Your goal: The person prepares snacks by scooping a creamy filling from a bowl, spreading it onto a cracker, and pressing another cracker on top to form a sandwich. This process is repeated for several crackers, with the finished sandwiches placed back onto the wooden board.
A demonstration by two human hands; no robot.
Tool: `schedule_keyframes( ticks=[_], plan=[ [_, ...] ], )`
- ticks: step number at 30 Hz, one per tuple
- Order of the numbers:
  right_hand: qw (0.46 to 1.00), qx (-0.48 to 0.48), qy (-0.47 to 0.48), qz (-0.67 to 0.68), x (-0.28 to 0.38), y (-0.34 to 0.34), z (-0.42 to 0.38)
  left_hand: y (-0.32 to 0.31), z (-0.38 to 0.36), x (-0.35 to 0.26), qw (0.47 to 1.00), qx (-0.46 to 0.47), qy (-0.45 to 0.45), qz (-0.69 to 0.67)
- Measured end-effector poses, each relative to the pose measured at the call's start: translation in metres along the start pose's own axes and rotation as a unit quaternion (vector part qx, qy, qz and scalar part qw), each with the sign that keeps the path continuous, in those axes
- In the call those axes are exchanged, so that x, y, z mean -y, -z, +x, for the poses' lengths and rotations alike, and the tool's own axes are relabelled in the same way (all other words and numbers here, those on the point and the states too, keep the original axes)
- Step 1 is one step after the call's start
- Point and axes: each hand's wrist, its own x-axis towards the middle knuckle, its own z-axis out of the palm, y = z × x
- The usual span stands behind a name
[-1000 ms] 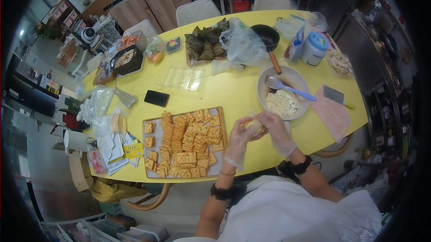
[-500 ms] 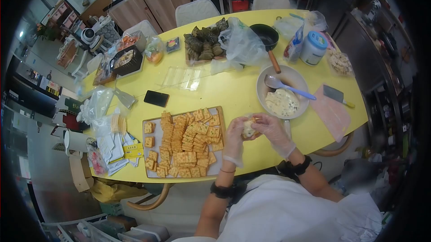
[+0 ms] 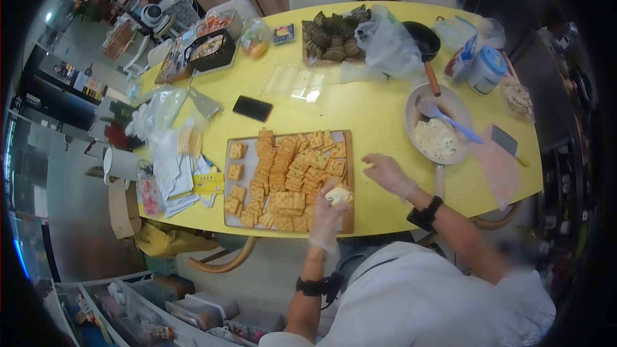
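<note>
My left hand (image 3: 326, 218), in a clear plastic glove, grips a cracker topped with a white, dark-flecked mass (image 3: 339, 196) over the right edge of a tray (image 3: 349, 160). Many square crackers (image 3: 289, 176) lie on that tray in rows and small stacks. To the right, my gloved right hand (image 3: 389, 176) is above the yellow table, fingers apart, with nothing in it. Beyond it is a pale frying pan (image 3: 413, 104) with a white, flecked mass (image 3: 436, 140) inside. A spoon with a purple handle (image 3: 459, 127) rests in the pan.
Right of the pan are a pink sheet (image 3: 498, 173), a scraper (image 3: 505, 140) and a blue-lidded tub (image 3: 486, 70). Leaf-wrapped bundles (image 3: 334, 35), a plastic bag (image 3: 389, 41) and a dark pot (image 3: 422, 39) stand at the back. A phone (image 3: 252, 108) lies behind the tray.
My hands were together on the cracker; now they are apart. The left has carried it to the tray's edge, and the right has let go and opened. The view has shifted.
</note>
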Motion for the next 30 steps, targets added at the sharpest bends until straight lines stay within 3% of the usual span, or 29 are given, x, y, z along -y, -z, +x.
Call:
schedule_keyframes(
  ticks=[4,7,10,13,16,19,22,25,28,30],
  plan=[
    [0.97,-0.002,0.164,-0.18,-0.008,-0.064,0.042,0.031,-0.019,0.002,0.999,-0.045,-0.017,-0.009],
    [0.956,0.025,0.113,-0.27,-0.006,-0.09,0.064,0.038,-0.021,-0.005,0.993,-0.057,-0.029,-0.099],
    [0.956,0.073,0.043,-0.28,0.001,-0.096,0.075,0.051,-0.009,0.011,0.994,-0.059,-0.089,0.037],
    [0.97,0.137,0.009,-0.199,0.033,-0.075,0.068,0.045,-0.002,0.007,0.996,-0.071,-0.06,-0.003],
    [0.971,0.122,0.007,-0.207,0.033,-0.073,0.066,0.035,0.003,-0.011,0.998,-0.049,-0.008,-0.039],
    [0.993,-0.003,0.037,-0.111,0.024,-0.067,0.054,0.031,0.007,-0.014,0.997,-0.038,-0.063,-0.024],
    [0.999,-0.027,-0.029,-0.015,0.073,-0.029,0.023,0.025,0.013,-0.02,0.982,-0.038,-0.064,-0.176],
    [0.998,-0.041,0.026,0.028,0.095,-0.023,-0.007,0.013,0.024,-0.013,0.976,-0.005,-0.079,-0.202],
    [0.986,-0.084,0.112,-0.095,0.11,-0.028,-0.017,-0.008,0.034,-0.006,0.973,0.043,-0.082,-0.211],
    [0.974,-0.103,0.134,-0.15,0.108,-0.027,-0.017,-0.022,0.032,-0.005,0.98,0.011,-0.101,-0.172]
  ],
)
